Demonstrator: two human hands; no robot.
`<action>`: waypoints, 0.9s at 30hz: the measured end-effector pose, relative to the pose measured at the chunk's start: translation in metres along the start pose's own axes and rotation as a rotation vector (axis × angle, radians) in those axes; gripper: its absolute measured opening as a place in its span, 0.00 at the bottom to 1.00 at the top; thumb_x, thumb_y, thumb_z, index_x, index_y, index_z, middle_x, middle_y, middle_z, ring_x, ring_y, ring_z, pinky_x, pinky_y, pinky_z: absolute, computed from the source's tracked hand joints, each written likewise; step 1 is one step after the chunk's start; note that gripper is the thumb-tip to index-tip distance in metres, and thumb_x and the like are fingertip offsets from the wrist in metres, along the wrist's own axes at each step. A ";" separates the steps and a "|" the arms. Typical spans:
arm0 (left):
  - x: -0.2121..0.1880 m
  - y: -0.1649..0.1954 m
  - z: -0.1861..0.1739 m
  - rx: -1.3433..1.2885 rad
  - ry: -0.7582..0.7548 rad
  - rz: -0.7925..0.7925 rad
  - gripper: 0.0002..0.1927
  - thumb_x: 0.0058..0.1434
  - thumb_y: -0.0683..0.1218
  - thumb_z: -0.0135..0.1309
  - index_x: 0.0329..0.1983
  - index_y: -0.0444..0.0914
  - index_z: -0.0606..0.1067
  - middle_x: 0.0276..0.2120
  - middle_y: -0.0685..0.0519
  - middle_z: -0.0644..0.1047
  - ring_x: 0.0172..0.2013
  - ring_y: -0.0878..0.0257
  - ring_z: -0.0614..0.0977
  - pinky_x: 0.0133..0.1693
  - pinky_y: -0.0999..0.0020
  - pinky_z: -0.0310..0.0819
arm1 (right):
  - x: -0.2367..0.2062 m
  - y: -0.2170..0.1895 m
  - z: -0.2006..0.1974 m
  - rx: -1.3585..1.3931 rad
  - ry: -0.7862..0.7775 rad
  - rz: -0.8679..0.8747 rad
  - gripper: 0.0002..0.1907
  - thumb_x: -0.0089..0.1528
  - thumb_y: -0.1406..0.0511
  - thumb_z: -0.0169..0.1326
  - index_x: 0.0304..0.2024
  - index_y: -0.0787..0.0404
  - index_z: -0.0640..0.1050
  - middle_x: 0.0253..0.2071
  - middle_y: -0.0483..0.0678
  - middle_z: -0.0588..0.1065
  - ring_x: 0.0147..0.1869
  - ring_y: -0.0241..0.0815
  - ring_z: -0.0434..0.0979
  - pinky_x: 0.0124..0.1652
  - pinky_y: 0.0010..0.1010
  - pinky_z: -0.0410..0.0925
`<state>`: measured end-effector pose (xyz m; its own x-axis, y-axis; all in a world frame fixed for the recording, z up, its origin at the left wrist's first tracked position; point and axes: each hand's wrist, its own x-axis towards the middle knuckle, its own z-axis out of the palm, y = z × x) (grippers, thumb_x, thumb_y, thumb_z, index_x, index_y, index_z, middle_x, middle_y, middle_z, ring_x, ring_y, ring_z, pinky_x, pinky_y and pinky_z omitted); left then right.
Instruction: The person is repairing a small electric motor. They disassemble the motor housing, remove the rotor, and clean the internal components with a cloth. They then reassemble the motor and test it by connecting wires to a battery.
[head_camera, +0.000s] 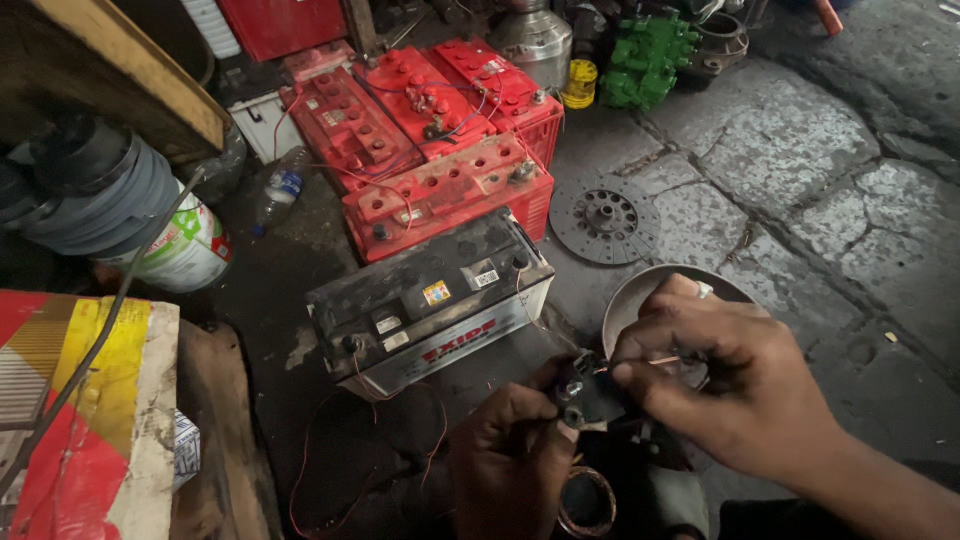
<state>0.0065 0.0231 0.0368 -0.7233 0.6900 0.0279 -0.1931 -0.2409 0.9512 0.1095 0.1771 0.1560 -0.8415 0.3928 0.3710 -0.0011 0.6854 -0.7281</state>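
Observation:
My left hand (510, 455) grips a small dark metal electrical part (585, 392) low in the middle of the view. My right hand (725, 375) pinches a thin copper-coloured wire (662, 361) against the top of that part. Thin red wires (350, 440) trail across the dirty floor from the hands toward a black-topped white car battery (430, 300) just ahead of them. Below the hands lies a round copper coil ring (587, 503).
Several red batteries (430, 140) stand behind the white one. A round clutch disc (604, 218) and a metal bowl (625, 305) lie on the stone floor to the right. A white paint bucket (185, 250), stacked rings, a plastic bottle and a red-yellow carton (70, 420) crowd the left.

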 end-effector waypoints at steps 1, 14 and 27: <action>0.000 0.000 0.000 0.002 0.003 0.012 0.07 0.56 0.36 0.62 0.27 0.35 0.74 0.18 0.62 0.71 0.22 0.77 0.69 0.25 0.78 0.60 | -0.001 0.001 0.000 0.007 -0.012 -0.003 0.07 0.53 0.72 0.64 0.34 0.61 0.83 0.31 0.44 0.82 0.36 0.37 0.81 0.34 0.28 0.73; 0.001 0.003 -0.001 0.009 -0.009 -0.009 0.08 0.55 0.36 0.59 0.25 0.36 0.73 0.16 0.62 0.67 0.20 0.77 0.66 0.22 0.76 0.57 | -0.003 0.002 0.001 0.058 -0.086 -0.095 0.06 0.54 0.71 0.63 0.35 0.61 0.83 0.30 0.43 0.80 0.36 0.37 0.76 0.34 0.29 0.69; 0.001 0.004 -0.001 -0.021 -0.023 0.040 0.08 0.56 0.36 0.61 0.25 0.36 0.73 0.16 0.62 0.69 0.20 0.76 0.68 0.23 0.76 0.59 | 0.000 -0.006 0.002 -0.149 0.063 -0.092 0.07 0.53 0.69 0.64 0.34 0.61 0.82 0.29 0.43 0.78 0.35 0.38 0.76 0.32 0.30 0.69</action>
<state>0.0041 0.0220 0.0398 -0.7150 0.6953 0.0730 -0.1788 -0.2828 0.9424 0.1082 0.1713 0.1594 -0.8059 0.3585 0.4712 0.0071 0.8016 -0.5978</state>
